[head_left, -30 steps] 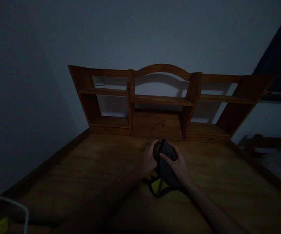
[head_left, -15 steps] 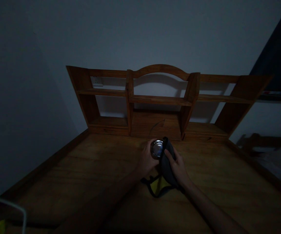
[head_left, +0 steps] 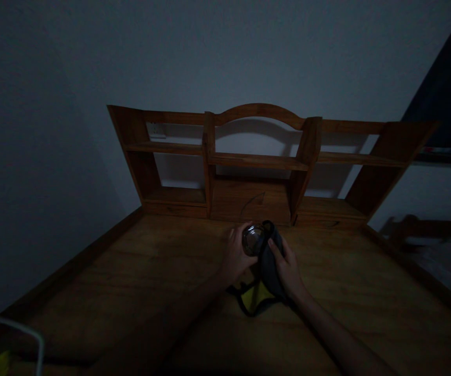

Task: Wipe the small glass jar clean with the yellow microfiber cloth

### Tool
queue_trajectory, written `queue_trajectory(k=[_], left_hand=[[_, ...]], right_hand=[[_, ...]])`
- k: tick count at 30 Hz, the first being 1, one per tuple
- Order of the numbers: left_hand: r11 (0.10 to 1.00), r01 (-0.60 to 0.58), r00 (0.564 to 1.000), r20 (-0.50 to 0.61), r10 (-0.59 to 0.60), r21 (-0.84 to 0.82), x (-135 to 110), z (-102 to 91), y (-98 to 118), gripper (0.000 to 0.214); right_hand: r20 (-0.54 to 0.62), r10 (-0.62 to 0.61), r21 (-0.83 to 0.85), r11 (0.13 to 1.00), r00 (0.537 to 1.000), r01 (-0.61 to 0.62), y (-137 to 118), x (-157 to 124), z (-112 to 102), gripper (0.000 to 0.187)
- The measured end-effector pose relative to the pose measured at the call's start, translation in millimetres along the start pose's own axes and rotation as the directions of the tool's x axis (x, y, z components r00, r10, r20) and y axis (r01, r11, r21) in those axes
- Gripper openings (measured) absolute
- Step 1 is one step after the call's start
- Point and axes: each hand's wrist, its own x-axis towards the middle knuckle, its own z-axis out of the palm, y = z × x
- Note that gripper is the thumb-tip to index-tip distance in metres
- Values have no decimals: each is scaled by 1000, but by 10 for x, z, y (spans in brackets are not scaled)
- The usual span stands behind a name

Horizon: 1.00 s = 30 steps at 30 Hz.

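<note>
In the dim light, my left hand (head_left: 234, 260) is curled around a shiny round cup-like object (head_left: 252, 240), metal or glass, its circular end facing me. My right hand (head_left: 288, 269) grips a dark grey cloth pouch (head_left: 269, 269) with black edging, thumb on the near side and fingers mostly hidden behind. The pouch's black-trimmed edge overlaps the right side of the round object; I cannot tell whether part of it is inside. Below, a yellow-lined flap (head_left: 254, 298) of the pouch hangs open close to the desk top.
Underneath is a wooden desk top (head_left: 163, 261). A wooden shelf unit (head_left: 257, 162) stands along its back against the wall, with a socket (head_left: 156, 130) behind the left side. A pale bent tube (head_left: 18, 326) and something yellow (head_left: 0, 364) are at the lower left.
The pouch's edge and my right hand have shifted slightly, and the round object has tilted a little. Both hands keep their hold.
</note>
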Motion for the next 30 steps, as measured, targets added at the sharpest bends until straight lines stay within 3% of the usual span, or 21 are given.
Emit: queue_trajectory(k=[21,24,27,30], left_hand=[[1000,15,1000,-3,-15,14,5,11,-2,80],[999,37,999,-2,-37,-10,1,18,-19,70],[998,28,999,18,-27,-52,-18,16,-49,54],[997,-19,999,34,21,-70,-41,4,-83,54]], right_hand=[[-64,-53,-156,987,997,42,-59,-7,4,36],[23,-203,-277,940,979,201,-159,-45,25,40],[235,-369,-445,781,899,437,-251,-83,62,49],[407,-402,-520,636,820,570,-293,-97,85,59]])
